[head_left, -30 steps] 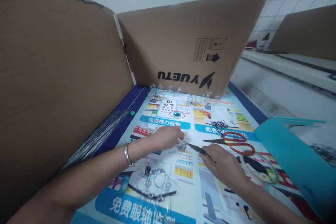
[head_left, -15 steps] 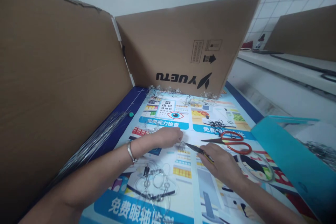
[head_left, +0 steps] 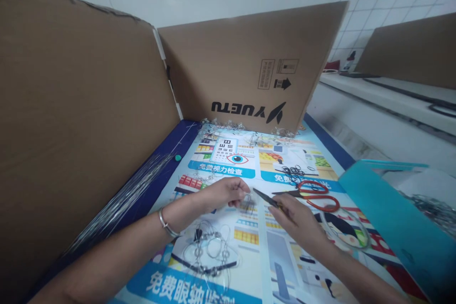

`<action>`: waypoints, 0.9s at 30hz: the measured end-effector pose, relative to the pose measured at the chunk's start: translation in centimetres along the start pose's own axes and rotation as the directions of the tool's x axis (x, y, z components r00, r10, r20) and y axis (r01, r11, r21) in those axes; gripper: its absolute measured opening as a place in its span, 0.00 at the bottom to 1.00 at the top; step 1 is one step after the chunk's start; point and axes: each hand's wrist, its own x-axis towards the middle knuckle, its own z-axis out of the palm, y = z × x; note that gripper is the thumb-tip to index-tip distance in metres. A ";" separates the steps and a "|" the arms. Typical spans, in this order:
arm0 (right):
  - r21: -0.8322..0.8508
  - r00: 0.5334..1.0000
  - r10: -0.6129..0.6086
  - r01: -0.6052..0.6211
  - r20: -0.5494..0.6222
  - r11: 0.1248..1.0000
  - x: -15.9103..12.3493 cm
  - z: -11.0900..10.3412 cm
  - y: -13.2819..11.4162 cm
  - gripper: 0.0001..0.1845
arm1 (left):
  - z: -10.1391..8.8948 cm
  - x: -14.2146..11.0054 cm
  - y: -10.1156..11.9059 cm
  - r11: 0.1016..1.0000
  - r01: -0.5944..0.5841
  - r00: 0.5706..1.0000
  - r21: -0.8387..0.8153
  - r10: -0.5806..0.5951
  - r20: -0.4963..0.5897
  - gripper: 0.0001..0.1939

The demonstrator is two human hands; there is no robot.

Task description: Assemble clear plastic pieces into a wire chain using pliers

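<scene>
My left hand [head_left: 228,192] is closed in a pinch on a small loop of thin wire [head_left: 248,197] over the middle of the printed sheet. In my right hand [head_left: 294,216] is a pair of pliers [head_left: 266,197] with dark, narrow jaws. Their tip points at the wire and sits just to its right, apart from it as far as I can see. Red-handled scissors [head_left: 322,195] lie beyond my right hand. Closer to me, a tangle of clear beads and wire loops [head_left: 210,251] rests on the sheet.
Straight wires [head_left: 121,202] lie along the left cardboard wall [head_left: 78,104]. Another cardboard panel [head_left: 221,66] stands at the back, with wire pieces at its foot. Black rings [head_left: 295,174], a wire coil [head_left: 365,242] and a teal box [head_left: 384,218] holding metal pieces are at right.
My left hand has turned, so its thumb and fingers now show around the wire. The pliers have shifted slightly and still point towards it. The camera view has moved a little.
</scene>
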 end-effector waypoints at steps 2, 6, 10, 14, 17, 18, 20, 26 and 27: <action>0.174 0.987 0.142 -0.152 0.069 0.973 0.2 -0.2 -1.6 0.09 | 0.6 -0.9 0.1 0.977 0.016 0.997 -0.212 -0.030 -0.066 0.09; 0.471 0.955 0.210 -0.288 0.212 0.834 0.2 0.2 -5.5 0.08 | 1.9 -3.1 0.8 0.881 0.035 0.980 -0.473 -0.122 -0.155 0.11; 0.639 0.937 0.228 -0.347 0.264 0.686 -0.1 1.5 -8.0 0.11 | 2.7 -5.0 1.6 0.838 0.036 0.977 -0.544 -0.143 -0.155 0.15; 0.698 0.920 0.247 -0.391 0.303 0.600 -0.2 2.3 -9.0 0.12 | 2.7 -6.3 1.9 0.856 0.038 0.975 -0.516 -0.146 -0.170 0.15; 0.727 0.917 0.229 -0.399 0.326 0.559 -0.2 2.4 -9.6 0.13 | 2.4 -7.0 2.0 0.881 0.029 0.975 -0.472 -0.129 -0.181 0.12; 0.729 0.918 0.223 -0.397 0.329 0.558 -0.1 2.4 -9.7 0.14 | 2.4 -7.1 2.0 0.886 0.020 0.974 -0.463 -0.122 -0.190 0.11; 0.715 0.921 0.213 -0.388 0.327 0.582 -0.2 2.4 -9.9 0.12 | 2.4 -7.3 1.7 0.898 0.001 0.971 -0.439 -0.106 -0.214 0.10; 0.698 0.943 0.148 -0.321 0.298 0.640 -0.5 2.9 -9.7 0.11 | 3.0 -7.6 1.1 0.997 -0.032 0.904 -0.074 -0.002 -0.428 0.04; 0.695 0.944 0.146 -0.317 0.296 0.645 -0.5 3.0 -9.7 0.11 | 3.1 -7.7 1.2 0.999 -0.028 0.896 -0.023 0.015 -0.444 0.03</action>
